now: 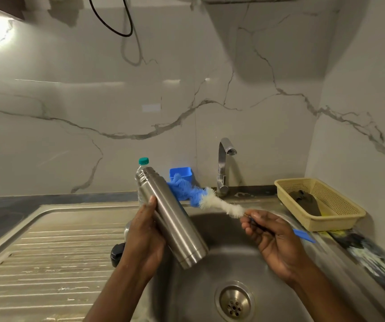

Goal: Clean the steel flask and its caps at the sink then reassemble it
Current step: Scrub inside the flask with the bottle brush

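- left hand (143, 235) grips flask (170, 217), tilted over sink (212, 231) left rim
- right hand (272, 238) grips brush (212, 201) handle, bristles beside flask
- black cap (117, 254) on drainboard (47, 252)

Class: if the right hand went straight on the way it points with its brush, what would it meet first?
Probably the steel flask held by the left hand. The bottle brush leads, and its blue tip lies close to the flask's upper body. Depth is unclear.
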{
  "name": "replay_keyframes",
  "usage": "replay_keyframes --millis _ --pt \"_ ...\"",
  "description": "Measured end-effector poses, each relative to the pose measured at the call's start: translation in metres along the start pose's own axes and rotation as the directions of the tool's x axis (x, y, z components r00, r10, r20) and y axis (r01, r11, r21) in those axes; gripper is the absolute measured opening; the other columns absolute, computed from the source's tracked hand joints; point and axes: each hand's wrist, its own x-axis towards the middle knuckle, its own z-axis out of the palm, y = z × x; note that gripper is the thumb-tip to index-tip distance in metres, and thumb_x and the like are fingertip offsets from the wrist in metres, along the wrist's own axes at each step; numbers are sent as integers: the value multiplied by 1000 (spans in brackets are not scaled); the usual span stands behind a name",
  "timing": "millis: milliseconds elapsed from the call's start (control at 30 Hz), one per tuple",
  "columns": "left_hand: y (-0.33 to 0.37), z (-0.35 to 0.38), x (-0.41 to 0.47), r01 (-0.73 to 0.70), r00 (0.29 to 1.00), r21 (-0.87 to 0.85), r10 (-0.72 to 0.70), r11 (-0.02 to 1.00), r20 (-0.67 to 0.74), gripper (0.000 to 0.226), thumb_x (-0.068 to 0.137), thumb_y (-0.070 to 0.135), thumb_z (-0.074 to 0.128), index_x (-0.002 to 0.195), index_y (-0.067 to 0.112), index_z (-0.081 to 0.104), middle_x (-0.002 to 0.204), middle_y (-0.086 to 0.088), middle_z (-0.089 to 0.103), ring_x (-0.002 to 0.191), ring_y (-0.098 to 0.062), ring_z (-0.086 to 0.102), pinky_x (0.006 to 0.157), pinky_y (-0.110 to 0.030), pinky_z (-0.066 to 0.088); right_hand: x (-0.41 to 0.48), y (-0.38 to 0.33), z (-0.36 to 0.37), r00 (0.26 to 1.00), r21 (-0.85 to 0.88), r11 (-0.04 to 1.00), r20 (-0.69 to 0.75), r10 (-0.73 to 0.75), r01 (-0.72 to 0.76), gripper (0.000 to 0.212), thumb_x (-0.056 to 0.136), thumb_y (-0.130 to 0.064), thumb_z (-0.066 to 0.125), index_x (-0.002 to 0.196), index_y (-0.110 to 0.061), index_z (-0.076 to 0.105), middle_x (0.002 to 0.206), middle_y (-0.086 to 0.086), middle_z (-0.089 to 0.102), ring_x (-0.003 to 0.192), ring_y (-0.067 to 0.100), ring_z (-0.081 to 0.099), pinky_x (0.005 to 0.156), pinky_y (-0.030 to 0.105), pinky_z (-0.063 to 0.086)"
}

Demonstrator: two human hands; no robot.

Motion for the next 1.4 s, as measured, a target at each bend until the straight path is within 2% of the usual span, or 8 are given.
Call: replay_keyframes --millis 167,367,533,767,933,1067,1300,1400 --pt "13 -13 6 -78 996 -90 73 993 -54 56 97 40 65 144 12 54 140 -19 65 127 -38 65 105 -59 52 -6 -9 -4 999 -10 1000 33 -3 3 22 87 -3 59 90 1 80 84 21 74 71 23 74 61 26 63" --pt "9 -5 0 -80 996 -119 77 990 -37 44 101 38 59 138 13 58 115 -13 77 105 -28 76 85 -48 65 -2 0 6 999 -23 1000 41 -20 21 21 87 -4 60 94 3 79 89 24 75 75 25 76 65 28 64" --pt "20 -12 2 -106 993 -195 91 975 -81 62 94 42 68 146 12 51 147 -22 59 130 -36 63 107 -59 52 -7 -10 -8 999 -31 999 31 14 -13 23 85 -3 59 89 1 81 85 23 75 71 24 76 61 27 64" --pt "15 -7 -1 -147 988 -218 131 965 -88 56 100 38 64 148 14 51 142 -20 63 130 -36 64 102 -57 56 -5 -5 2 996 -7 998 63 55 -55 23 88 -1 58 93 5 79 85 23 74 71 24 75 61 27 63" --pt "34 -14 0 -209 976 -273 184 939 -114 40 101 38 61 133 14 60 107 -9 78 110 -25 74 89 -42 64 -6 -13 -10 997 4 998 40 65 -65 24 87 0 56 89 4 80 82 22 73 68 24 75 59 27 63" --pt "29 -8 -2 -187 978 -271 152 944 -144 37 102 38 61 130 13 60 99 -7 80 106 -24 75 91 -44 62 -5 -3 -1 994 0 995 58 97 -97 24 87 -2 58 93 5 80 85 22 74 71 24 75 62 27 64" --pt "38 -9 -2 -221 970 -354 169 909 -173 29 104 35 58 117 9 63 113 -10 73 117 -25 68 112 -46 48 -7 -23 -13 995 30 996 -31 91 -90 23 84 0 58 81 3 80 74 19 73 60 21 74 54 24 61" --pt "35 -8 -2 -214 973 -356 167 910 -157 37 103 33 60 131 9 59 129 -14 69 126 -28 65 115 -49 46 -6 -14 -9 994 74 993 -46 98 -94 22 85 0 59 84 4 80 77 19 74 62 21 75 55 24 62"
